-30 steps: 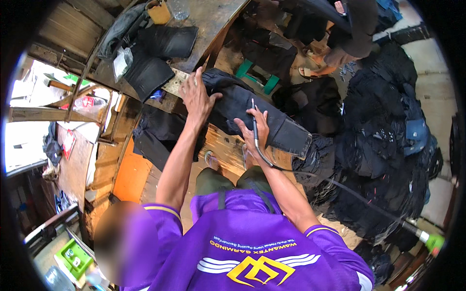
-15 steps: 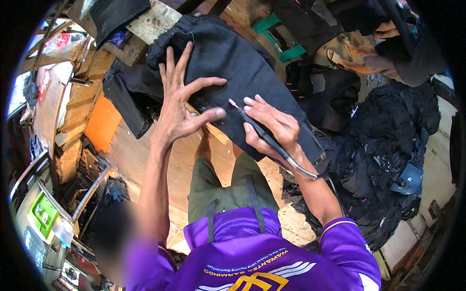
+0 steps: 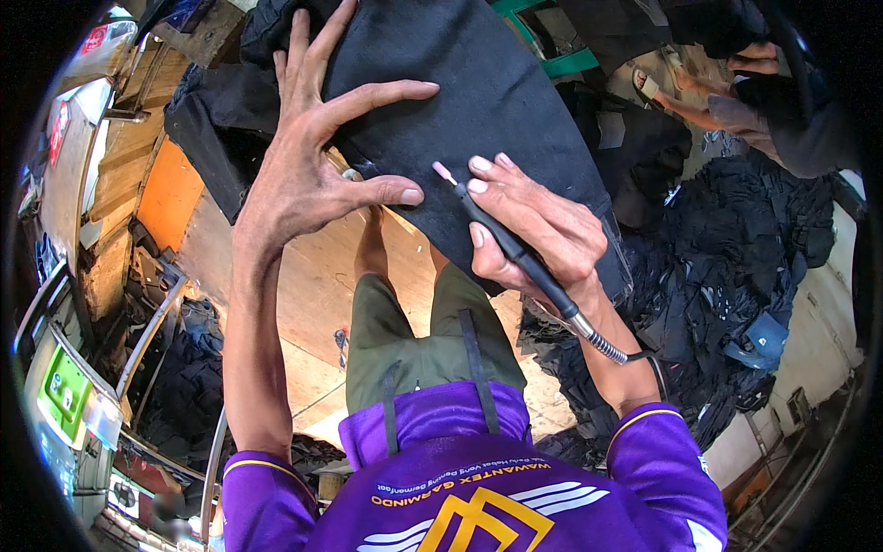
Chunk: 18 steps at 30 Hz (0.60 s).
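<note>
Dark denim-like cloth [image 3: 478, 74], perhaps part of a garment, lies stretched before me over a support that is mostly hidden. My left hand [image 3: 299, 152] lies on its left part, fingers and thumb spread wide. In my right hand [image 3: 547, 230] is a black pen-shaped rotary tool [image 3: 515, 247] with a small pinkish grinding tip. I hold it like a pencil, and a coiled metal sleeve and cable trail back along my forearm. The tip points at the cloth between my two hands; whether it touches cannot be made out.
A large heap of dark cloth pieces [image 3: 708, 276] lies to my right, with a blue scrap [image 3: 768, 336] on it. Beyond the cloth stands a green frame [image 3: 570, 63]. Another person's sandalled feet [image 3: 648, 87] show at the far right. An orange panel [image 3: 170, 198] stands left.
My view has shifted, so the cloth sits higher and looks larger. Both hands keep nearly the same pose, with the tool still in my right. A blurred shape at lower left has gone.
</note>
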Available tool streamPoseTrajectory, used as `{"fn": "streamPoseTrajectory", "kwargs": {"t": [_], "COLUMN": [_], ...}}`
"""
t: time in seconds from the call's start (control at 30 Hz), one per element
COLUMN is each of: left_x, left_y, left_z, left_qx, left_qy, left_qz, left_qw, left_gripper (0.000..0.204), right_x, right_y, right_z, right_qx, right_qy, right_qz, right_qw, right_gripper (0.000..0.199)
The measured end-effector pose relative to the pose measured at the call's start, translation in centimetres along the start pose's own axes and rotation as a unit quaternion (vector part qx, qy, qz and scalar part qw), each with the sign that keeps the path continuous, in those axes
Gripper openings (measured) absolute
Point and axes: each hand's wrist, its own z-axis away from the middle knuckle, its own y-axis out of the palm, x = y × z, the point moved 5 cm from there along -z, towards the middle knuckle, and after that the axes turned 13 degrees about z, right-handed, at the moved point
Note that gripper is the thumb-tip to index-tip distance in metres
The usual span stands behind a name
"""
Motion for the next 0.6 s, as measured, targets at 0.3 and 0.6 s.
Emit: {"fn": "streamPoseTrajectory", "kwargs": {"t": [0.3,0.6], "left_x": [-0.5,-0.3], "left_y": [-0.1,0.0], "left_z": [-0.3,-0.2], "left_qx": [0.052,0.051], "left_qy": [-0.076,-0.087], "left_qz": [0.002,0.004], "left_qw": [0.996,0.995], "left_gripper": [0.08,0.083], "right_x": [0.0,-0.1], "right_y": [0.5,0.1], "right_z": [0.0,1.1], "right_qx": [-0.02,-0.008], "right_qy": [-0.029,-0.01], "right_qz": [0.025,0.019], "right_qw": [0.999,1.0], "right_gripper": [0.031,0.032]}}
